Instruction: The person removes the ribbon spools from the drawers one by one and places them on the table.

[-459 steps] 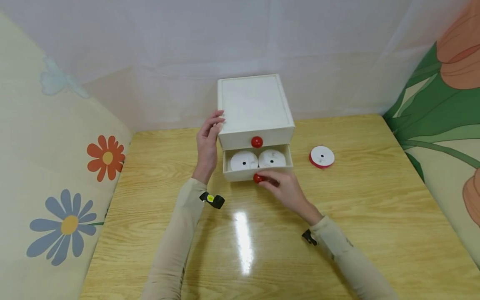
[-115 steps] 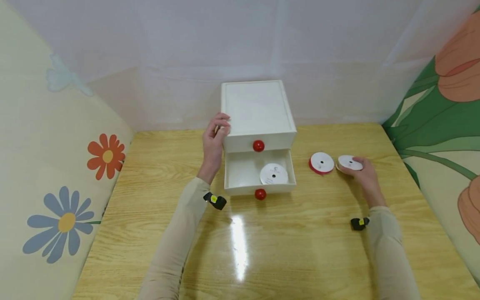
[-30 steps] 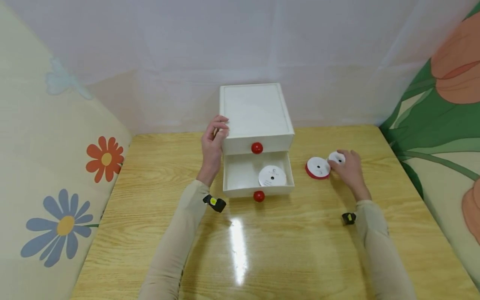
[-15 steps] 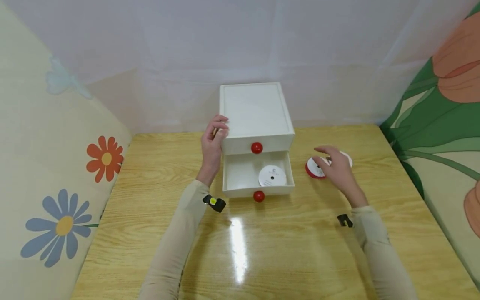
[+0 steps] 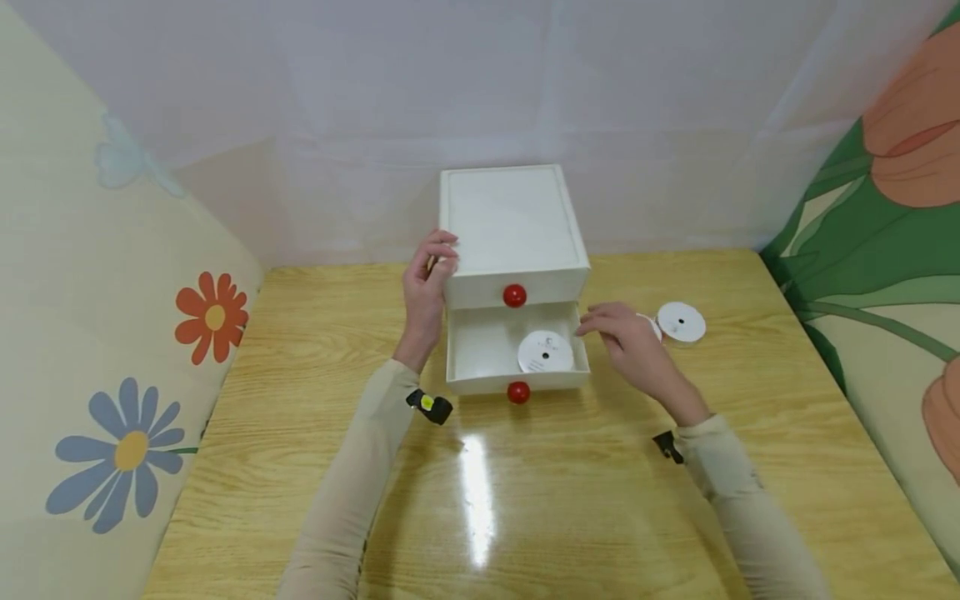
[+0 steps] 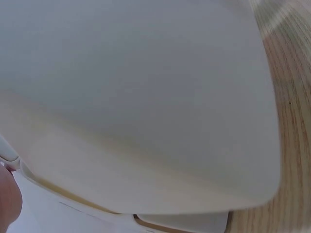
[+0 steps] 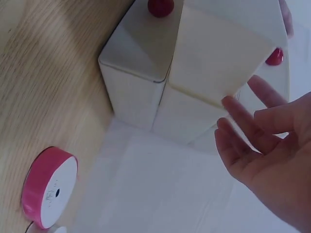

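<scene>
A white cabinet (image 5: 512, 218) with red knobs stands at the back of the table. Its middle drawer (image 5: 480, 337) is pulled out and holds one white ribbon spool (image 5: 531, 355) on its right side. My left hand (image 5: 423, 292) rests against the cabinet's left side, fingertips over the top edge. With nothing in it, my right hand (image 5: 633, 346) is at the drawer's right wall, fingers loosely bent. Behind that hand lie a pink ribbon spool (image 7: 36, 187), partly hidden in the head view, and a white-faced spool (image 5: 688, 331), side by side.
The upper drawer (image 5: 480, 291) is pushed in. Below the pulled-out drawer, the right wrist view shows another drawer front (image 7: 141, 39) with a red knob. Wood tabletop (image 5: 337, 375) extends around the cabinet, and a pale cloth (image 5: 360, 167) hangs behind it.
Earlier the right hand gripped the knob, with two spools in the drawer. It later set one beside the pink spool, let go, and moved left to the drawer. The left hand stayed put.
</scene>
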The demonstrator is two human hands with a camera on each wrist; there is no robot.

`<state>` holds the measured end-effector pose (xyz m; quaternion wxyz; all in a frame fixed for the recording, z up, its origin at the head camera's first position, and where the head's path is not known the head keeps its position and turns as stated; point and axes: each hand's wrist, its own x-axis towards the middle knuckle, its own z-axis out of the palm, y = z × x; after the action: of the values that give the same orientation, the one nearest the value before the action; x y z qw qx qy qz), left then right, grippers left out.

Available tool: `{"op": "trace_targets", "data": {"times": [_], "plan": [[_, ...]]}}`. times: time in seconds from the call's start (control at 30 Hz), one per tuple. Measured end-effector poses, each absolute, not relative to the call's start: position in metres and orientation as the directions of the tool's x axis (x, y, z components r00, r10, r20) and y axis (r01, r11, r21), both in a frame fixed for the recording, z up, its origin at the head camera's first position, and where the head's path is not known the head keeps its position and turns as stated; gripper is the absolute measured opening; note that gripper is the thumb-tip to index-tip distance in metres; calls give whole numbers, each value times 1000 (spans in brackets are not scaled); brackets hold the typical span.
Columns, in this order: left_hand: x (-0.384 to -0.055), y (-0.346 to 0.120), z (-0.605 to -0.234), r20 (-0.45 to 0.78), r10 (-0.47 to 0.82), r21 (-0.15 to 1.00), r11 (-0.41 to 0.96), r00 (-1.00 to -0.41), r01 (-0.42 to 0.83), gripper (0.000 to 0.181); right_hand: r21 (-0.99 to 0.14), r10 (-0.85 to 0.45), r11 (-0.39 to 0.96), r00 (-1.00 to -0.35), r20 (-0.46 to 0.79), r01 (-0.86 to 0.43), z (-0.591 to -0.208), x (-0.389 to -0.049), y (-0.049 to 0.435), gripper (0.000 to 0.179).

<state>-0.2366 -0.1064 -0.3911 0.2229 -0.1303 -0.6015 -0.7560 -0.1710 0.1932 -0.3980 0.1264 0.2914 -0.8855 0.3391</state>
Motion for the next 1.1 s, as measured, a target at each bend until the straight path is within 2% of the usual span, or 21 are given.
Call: {"op": "trace_targets", "data": {"times": [0.13, 0.23, 0.37, 0.57, 0.83, 1.1], "plan": [[-236, -106, -391, 462, -179, 852, -183, -869, 491, 21, -477, -428, 599, -760, 489, -644, -398, -168, 184, 29], [-236, -106, -390, 465, -180, 851, -179, -867, 494, 21, -473, -424, 547, -716, 554, -690, -398, -169, 178, 22], [-237, -106, -390, 466, -184, 852, -173, -865, 495, 20, -467, -500, 470, -662, 558, -749, -400, -175, 169, 18], [-239, -106, -391, 468, -176, 853, -165, -866, 495, 19, -466, -612, 525, -696, 374, -712, -399, -181, 156, 21], [-239, -106, -392, 464, -183, 853, -173, -867, 493, 20, -338, -681, 628, -705, 197, -701, -387, -185, 143, 20], [-239, -104, -391, 464, -168, 852, -185, -870, 490, 21, -453, -650, 670, -760, 25, -588, -380, -186, 135, 25]]}}
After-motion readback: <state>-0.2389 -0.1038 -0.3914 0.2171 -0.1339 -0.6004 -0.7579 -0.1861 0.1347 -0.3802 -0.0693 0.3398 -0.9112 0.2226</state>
